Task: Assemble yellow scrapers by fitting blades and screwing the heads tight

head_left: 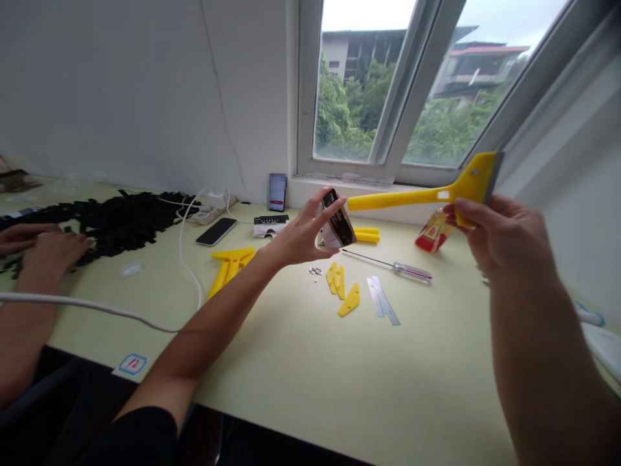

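My left hand (310, 226) grips a small black-and-white box (339, 223) above the table, fingers wrapped round its sides. In my right hand (509, 239) is a yellow scraper (470, 184) with a grey blade edge, pinched at its head. The scraper's handle points left, and its end is at the box; I cannot tell whether it touches or goes in. Below lie several yellow plates (349, 299), two metal blades (382, 301), small nuts or screws (315, 271) and a screwdriver (412, 272). Two yellow handles (367, 235) lie behind the box.
Yellow scraper parts (228, 265) lie by my left forearm. Behind them are a phone (217, 231), another box (270, 226), an upright phone (277, 192) and a red package (434, 232). A white cable (189, 259) crosses the left side. A co-worker's hands (53, 249) touch black pieces (126, 223).
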Action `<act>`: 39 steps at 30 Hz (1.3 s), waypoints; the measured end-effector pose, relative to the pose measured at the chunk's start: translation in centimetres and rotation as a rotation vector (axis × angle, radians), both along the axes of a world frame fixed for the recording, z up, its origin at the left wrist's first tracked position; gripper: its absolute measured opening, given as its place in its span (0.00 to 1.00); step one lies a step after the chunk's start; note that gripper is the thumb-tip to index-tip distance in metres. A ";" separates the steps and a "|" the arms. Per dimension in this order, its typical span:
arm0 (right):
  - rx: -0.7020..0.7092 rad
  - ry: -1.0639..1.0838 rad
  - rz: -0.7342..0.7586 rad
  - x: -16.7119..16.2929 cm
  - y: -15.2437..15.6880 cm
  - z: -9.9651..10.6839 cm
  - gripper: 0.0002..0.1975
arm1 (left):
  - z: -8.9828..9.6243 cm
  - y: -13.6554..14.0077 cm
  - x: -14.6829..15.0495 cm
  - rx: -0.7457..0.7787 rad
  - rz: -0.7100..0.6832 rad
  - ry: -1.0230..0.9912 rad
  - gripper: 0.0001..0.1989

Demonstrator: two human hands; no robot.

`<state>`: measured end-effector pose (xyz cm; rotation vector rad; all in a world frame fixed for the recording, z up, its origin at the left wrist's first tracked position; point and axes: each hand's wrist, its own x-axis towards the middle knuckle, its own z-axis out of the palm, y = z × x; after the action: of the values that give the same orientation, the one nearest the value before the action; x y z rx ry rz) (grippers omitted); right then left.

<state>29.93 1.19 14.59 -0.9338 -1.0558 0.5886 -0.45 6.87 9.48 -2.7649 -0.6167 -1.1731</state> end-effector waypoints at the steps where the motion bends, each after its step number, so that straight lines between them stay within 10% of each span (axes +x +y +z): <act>1: 0.009 -0.006 -0.001 0.1 -0.2 0.2 0.11 | 0.0 0.0 0.0 0.001 0.001 0.003 0.52; 27: -0.186 -0.200 0.323 -8.4 0.0 -5.0 0.14 | 0.1 -2.3 1.6 0.055 -0.021 0.038 0.46; 39: 0.017 -0.260 0.103 -9.0 0.1 -6.0 0.17 | -0.6 -2.0 2.5 0.125 0.017 -0.225 0.46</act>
<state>20.92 1.32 8.64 -0.9626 -1.3464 0.5508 2.10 4.86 8.88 -2.5411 -0.5620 -1.4774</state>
